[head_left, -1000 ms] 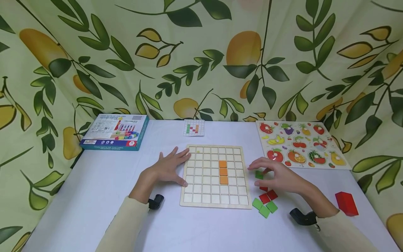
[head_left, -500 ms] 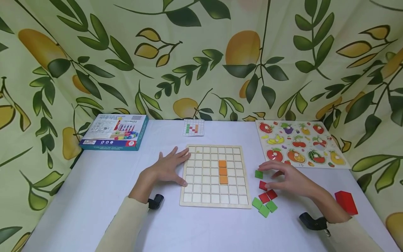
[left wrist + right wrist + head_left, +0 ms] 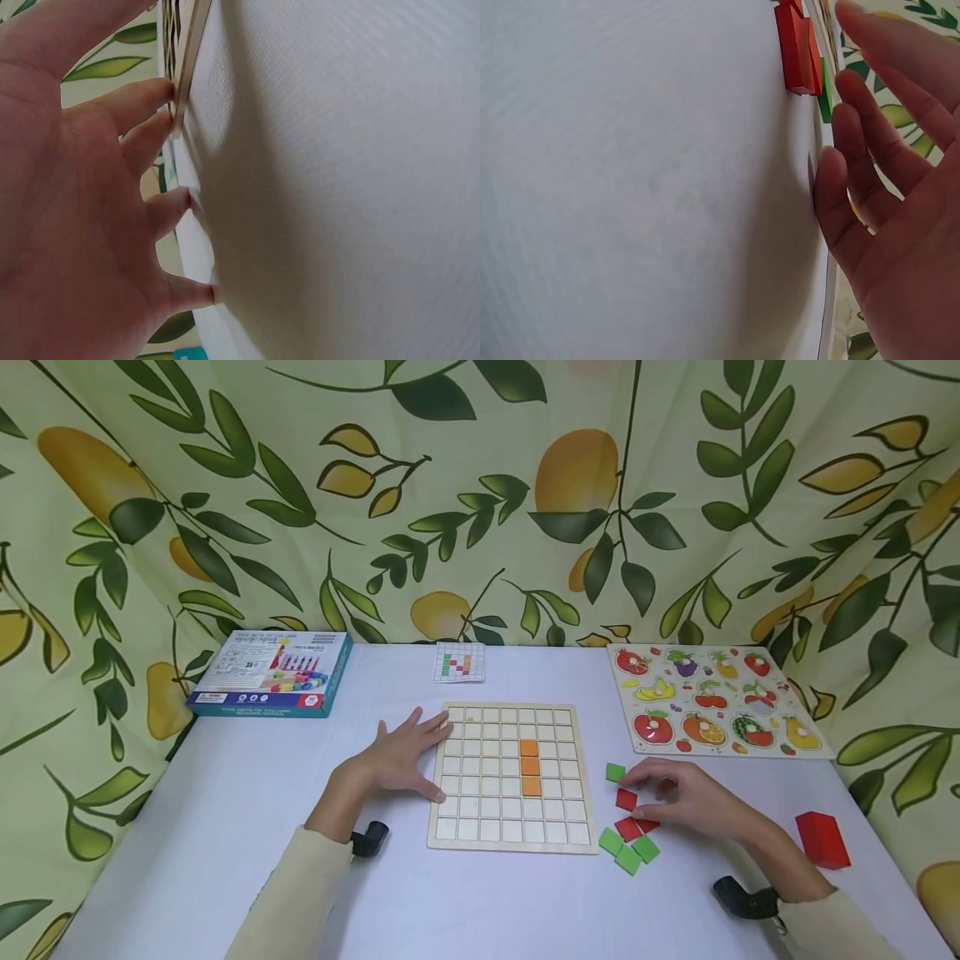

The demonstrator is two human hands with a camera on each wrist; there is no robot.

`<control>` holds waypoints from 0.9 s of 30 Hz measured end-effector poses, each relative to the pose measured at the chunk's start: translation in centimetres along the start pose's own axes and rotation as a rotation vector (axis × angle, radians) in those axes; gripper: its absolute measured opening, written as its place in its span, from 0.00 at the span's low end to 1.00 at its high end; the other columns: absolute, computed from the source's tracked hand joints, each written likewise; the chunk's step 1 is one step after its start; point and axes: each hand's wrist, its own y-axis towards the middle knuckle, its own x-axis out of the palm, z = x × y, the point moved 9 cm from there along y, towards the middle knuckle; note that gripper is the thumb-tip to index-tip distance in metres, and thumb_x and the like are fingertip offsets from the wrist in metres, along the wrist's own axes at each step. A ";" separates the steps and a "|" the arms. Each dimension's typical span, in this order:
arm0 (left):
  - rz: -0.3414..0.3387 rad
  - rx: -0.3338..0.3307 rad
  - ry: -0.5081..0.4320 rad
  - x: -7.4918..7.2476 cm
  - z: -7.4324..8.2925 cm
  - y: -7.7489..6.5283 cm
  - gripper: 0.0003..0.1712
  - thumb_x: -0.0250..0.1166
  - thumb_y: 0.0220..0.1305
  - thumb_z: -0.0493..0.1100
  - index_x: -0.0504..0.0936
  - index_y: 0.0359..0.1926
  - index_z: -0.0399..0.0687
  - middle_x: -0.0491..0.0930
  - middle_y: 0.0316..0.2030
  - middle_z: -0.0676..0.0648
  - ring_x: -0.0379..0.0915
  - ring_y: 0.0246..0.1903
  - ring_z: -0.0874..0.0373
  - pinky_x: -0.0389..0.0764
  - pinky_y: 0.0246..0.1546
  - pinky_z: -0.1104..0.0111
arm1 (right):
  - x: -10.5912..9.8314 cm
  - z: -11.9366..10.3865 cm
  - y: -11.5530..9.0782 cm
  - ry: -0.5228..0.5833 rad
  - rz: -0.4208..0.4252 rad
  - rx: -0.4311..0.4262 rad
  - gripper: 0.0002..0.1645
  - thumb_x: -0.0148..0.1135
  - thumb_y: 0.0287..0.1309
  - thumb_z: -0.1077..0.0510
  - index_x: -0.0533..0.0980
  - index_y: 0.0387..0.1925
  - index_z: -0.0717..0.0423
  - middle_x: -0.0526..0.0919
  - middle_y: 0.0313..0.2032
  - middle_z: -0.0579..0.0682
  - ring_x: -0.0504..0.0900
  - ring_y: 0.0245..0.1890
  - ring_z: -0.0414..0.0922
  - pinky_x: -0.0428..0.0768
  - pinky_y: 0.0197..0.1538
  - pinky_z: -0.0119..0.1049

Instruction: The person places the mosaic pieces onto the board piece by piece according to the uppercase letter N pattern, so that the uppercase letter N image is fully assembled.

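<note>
My left hand (image 3: 397,760) has its fingers spread against the left edge of a wooden grid board (image 3: 480,843). Three orange tiles (image 3: 530,766) stand in one column of that board. In the left wrist view the fingertips of the left hand (image 3: 82,217) reach the board edge and the white cloth. Over the loose tiles right of the board, my right hand (image 3: 690,793) hovers with loosely bent fingers and nothing held. Near its fingertips lie a green tile (image 3: 615,772) and red tiles (image 3: 627,799), one partly covered. Several green tiles (image 3: 627,859) lie below them.
A pattern card (image 3: 459,662) lies behind the board. A boxed set (image 3: 270,672) sits at the back left, and a fruit puzzle board (image 3: 712,702) at the back right. A red block (image 3: 822,840) stands beside my right forearm. Patterned cloth hangs behind the table.
My right hand has moved right and slightly nearer, away from the board's edge to the red tiles, uncovering the green tile. The left hand stays against the board.
</note>
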 end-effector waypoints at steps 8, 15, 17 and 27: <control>0.004 0.005 -0.006 -0.1 -0.1 -0.1 0.64 0.80 0.44 0.64 0.57 0.80 0.60 0.46 0.83 0.57 0.30 0.84 0.43 0.33 0.74 0.26 | 0.4 -0.1 0.5 -0.035 -0.032 -0.008 0.18 0.78 0.52 0.49 0.86 0.46 0.41 0.89 0.45 0.40 0.78 0.43 0.32 0.77 0.42 0.26; 0.006 -0.002 -0.009 0.0 -0.1 0.0 0.65 0.80 0.43 0.64 0.57 0.80 0.61 0.46 0.83 0.58 0.30 0.84 0.43 0.32 0.74 0.26 | 0.7 -0.1 0.7 -0.046 -0.049 -0.020 0.17 0.78 0.53 0.54 0.86 0.46 0.41 0.89 0.44 0.40 0.78 0.42 0.30 0.78 0.41 0.25; 0.008 -0.001 -0.006 0.0 -0.1 0.0 0.65 0.80 0.43 0.64 0.57 0.80 0.61 0.46 0.83 0.58 0.30 0.84 0.43 0.33 0.74 0.26 | 0.8 0.0 0.7 -0.042 -0.050 -0.018 0.17 0.78 0.53 0.54 0.86 0.46 0.41 0.89 0.44 0.40 0.78 0.42 0.31 0.77 0.41 0.25; 0.011 -0.003 -0.015 0.1 -0.1 -0.1 0.65 0.80 0.43 0.63 0.58 0.80 0.61 0.46 0.83 0.58 0.30 0.84 0.43 0.32 0.74 0.26 | 0.9 0.0 0.8 -0.025 -0.061 -0.009 0.14 0.77 0.53 0.55 0.86 0.43 0.39 0.87 0.41 0.38 0.78 0.42 0.31 0.77 0.42 0.25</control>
